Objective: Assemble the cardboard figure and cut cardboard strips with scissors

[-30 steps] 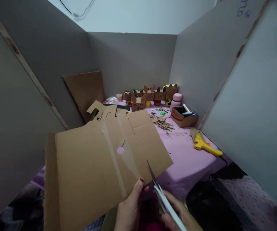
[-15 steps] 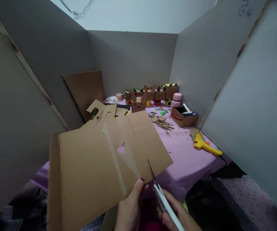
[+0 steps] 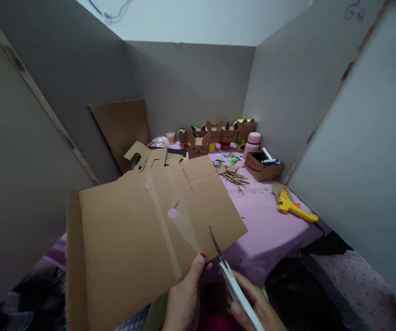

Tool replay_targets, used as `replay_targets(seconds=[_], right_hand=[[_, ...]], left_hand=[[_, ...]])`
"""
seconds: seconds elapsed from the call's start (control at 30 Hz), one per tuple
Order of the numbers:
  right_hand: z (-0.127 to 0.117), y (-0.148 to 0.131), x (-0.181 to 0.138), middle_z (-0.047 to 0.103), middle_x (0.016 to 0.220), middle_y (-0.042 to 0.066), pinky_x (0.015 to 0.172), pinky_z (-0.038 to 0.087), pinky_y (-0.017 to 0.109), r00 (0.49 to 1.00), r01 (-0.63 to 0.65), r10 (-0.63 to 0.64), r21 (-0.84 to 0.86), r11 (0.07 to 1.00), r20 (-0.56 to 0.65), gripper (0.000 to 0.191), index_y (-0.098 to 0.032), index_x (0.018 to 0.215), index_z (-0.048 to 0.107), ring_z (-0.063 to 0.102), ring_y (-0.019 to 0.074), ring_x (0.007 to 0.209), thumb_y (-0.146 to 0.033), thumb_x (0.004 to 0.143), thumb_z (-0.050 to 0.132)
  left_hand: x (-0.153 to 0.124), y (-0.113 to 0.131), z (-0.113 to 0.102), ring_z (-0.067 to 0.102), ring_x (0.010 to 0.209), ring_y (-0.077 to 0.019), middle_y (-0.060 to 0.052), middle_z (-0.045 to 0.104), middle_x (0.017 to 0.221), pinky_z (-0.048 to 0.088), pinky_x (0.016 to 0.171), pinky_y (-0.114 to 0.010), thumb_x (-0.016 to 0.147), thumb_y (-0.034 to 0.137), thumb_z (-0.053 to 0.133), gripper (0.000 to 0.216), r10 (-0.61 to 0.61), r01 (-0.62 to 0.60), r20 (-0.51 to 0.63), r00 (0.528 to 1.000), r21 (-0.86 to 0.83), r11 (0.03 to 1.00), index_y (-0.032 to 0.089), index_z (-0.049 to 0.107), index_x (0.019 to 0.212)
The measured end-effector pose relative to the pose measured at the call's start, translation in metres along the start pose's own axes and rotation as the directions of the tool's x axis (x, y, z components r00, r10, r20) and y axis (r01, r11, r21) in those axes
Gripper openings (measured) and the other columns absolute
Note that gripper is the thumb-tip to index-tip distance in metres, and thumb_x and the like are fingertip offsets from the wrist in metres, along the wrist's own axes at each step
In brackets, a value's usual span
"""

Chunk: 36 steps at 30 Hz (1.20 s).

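A large sheet of brown cardboard (image 3: 122,239) fills the lower middle of the head view, with a round hole, two pale strips and a folded flap on its left side. My left hand (image 3: 186,292) pinches its near edge, thumb on top and fingers beneath. My right hand (image 3: 253,299) is closed around white-handled scissors (image 3: 234,289). One blade lies over the top of the sheet near its right front edge; the other is hidden below, so the cardboard sits between the blades.
Behind the sheet stand several cardboard animal-face boxes (image 3: 198,151). Brown cardboard scraps (image 3: 234,177) lie on the pink-covered table (image 3: 263,230). To the right are a box of markers (image 3: 263,168), a pink bottle (image 3: 252,143) and a yellow glue gun (image 3: 294,208). Grey partitions surround the table.
The scissors' upper blade tip has shifted very slightly left and up over the cardboard. Both hands keep their grips, and the sheet has barely moved.
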State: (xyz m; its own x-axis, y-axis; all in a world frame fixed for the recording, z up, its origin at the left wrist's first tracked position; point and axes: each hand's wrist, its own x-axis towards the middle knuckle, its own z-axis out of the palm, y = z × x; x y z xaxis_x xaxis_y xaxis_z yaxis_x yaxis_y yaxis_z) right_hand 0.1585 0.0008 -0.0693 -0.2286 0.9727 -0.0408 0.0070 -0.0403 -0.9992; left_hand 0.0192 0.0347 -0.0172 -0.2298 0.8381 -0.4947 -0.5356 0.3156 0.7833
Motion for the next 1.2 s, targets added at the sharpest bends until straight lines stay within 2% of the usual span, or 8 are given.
replay_targets(seconds=[0.13, 0.27, 0.57, 0.67, 0.83, 0.93, 1.03, 1.2], right_hand=[[0.003, 0.001, 0.000, 0.065, 0.107, 0.012, 0.081, 0.048, 0.040, 1.000, -0.007, 0.009, 0.057, 0.998, -0.029, 0.071, -0.022, 0.120, 0.054, 0.058, 0.0320, 0.097, -0.066, 0.065, 0.055], [0.007, 0.006, -0.001, 0.064, 0.110, 0.012, 0.082, 0.049, 0.039, 0.998, 0.007, -0.003, 0.072, 0.997, -0.055, 0.070, -0.021, 0.119, 0.054, 0.059, 0.0311, 0.097, -0.066, 0.065, 0.056], [0.012, 0.015, -0.002, 0.067, 0.105, 0.012, 0.077, 0.051, 0.037, 0.997, 0.010, 0.000, 0.129, 0.992, -0.073, 0.068, -0.022, 0.118, 0.056, 0.063, 0.0290, 0.088, -0.064, 0.065, 0.058], [0.014, 0.014, -0.001, 0.067, 0.106, 0.013, 0.080, 0.050, 0.038, 0.998, 0.014, -0.006, 0.148, 0.989, -0.056, 0.068, -0.020, 0.118, 0.056, 0.062, 0.0304, 0.094, -0.064, 0.065, 0.058], [0.016, 0.012, -0.001, 0.069, 0.094, 0.013, 0.078, 0.050, 0.039, 0.998, 0.027, -0.019, 0.125, 0.992, -0.063, 0.067, -0.019, 0.115, 0.057, 0.053, 0.0344, 0.108, -0.064, 0.065, 0.057], [0.015, 0.013, -0.001, 0.068, 0.087, 0.012, 0.075, 0.050, 0.040, 0.997, 0.006, 0.000, 0.073, 0.997, -0.074, 0.068, -0.019, 0.115, 0.057, 0.057, 0.0337, 0.096, -0.065, 0.065, 0.056], [0.015, 0.015, -0.002, 0.065, 0.080, 0.010, 0.066, 0.050, 0.037, 0.997, 0.004, 0.000, 0.051, 0.999, -0.075, 0.068, -0.020, 0.114, 0.058, 0.059, 0.0286, 0.078, -0.066, 0.065, 0.056], [0.016, 0.014, -0.002, 0.054, 0.066, 0.003, 0.047, 0.037, 0.024, 0.994, -0.043, 0.051, 0.086, 0.995, -0.098, 0.069, -0.021, 0.116, 0.055, 0.045, 0.0134, 0.052, -0.067, 0.065, 0.056]], left_hand=[[0.002, -0.002, -0.001, 0.066, 0.086, -0.0206, -0.002, 0.073, 0.079, 0.053, 0.076, -0.030, 0.063, 0.022, 0.072, 0.015, 0.051, -0.049, 0.024, 0.998, -0.068, 0.996, 0.018, 0.064, 0.076], [0.003, -0.003, -0.002, 0.067, 0.083, -0.0202, -0.002, 0.073, 0.080, 0.053, 0.075, -0.030, 0.063, 0.022, 0.072, 0.014, 0.024, -0.022, 0.018, 1.000, -0.086, 0.996, 0.018, 0.065, 0.074], [0.002, 0.000, -0.003, 0.067, 0.084, -0.0215, -0.003, 0.073, 0.070, 0.052, 0.078, -0.031, 0.064, 0.023, 0.071, 0.012, -0.003, 0.004, 0.029, 1.000, -0.045, 0.999, 0.016, 0.066, 0.071], [0.001, 0.001, -0.002, 0.067, 0.080, -0.0207, -0.004, 0.073, 0.074, 0.052, 0.077, -0.031, 0.063, 0.021, 0.071, 0.013, -0.023, 0.024, 0.029, 0.999, -0.067, 0.997, 0.015, 0.067, 0.073], [0.002, 0.000, -0.005, 0.067, 0.079, -0.0186, -0.003, 0.073, 0.085, 0.052, 0.076, -0.030, 0.065, 0.022, 0.070, 0.014, -0.012, 0.016, 0.057, 0.998, -0.086, 0.996, 0.017, 0.067, 0.077], [0.003, -0.001, -0.005, 0.066, 0.083, -0.0184, -0.003, 0.073, 0.085, 0.052, 0.075, -0.029, 0.065, 0.021, 0.070, 0.015, 0.015, -0.009, 0.059, 0.998, -0.102, 0.995, 0.018, 0.066, 0.079], [0.002, 0.000, -0.004, 0.066, 0.084, -0.0176, -0.003, 0.073, 0.090, 0.052, 0.075, -0.027, 0.065, 0.020, 0.070, 0.016, 0.011, -0.007, 0.048, 0.999, -0.098, 0.995, 0.017, 0.066, 0.081], [-0.004, 0.004, 0.000, 0.067, 0.081, -0.0199, -0.004, 0.073, 0.083, 0.052, 0.075, -0.029, 0.065, 0.021, 0.069, 0.013, 0.021, -0.020, 0.022, 1.000, -0.043, 0.999, 0.016, 0.067, 0.076]])
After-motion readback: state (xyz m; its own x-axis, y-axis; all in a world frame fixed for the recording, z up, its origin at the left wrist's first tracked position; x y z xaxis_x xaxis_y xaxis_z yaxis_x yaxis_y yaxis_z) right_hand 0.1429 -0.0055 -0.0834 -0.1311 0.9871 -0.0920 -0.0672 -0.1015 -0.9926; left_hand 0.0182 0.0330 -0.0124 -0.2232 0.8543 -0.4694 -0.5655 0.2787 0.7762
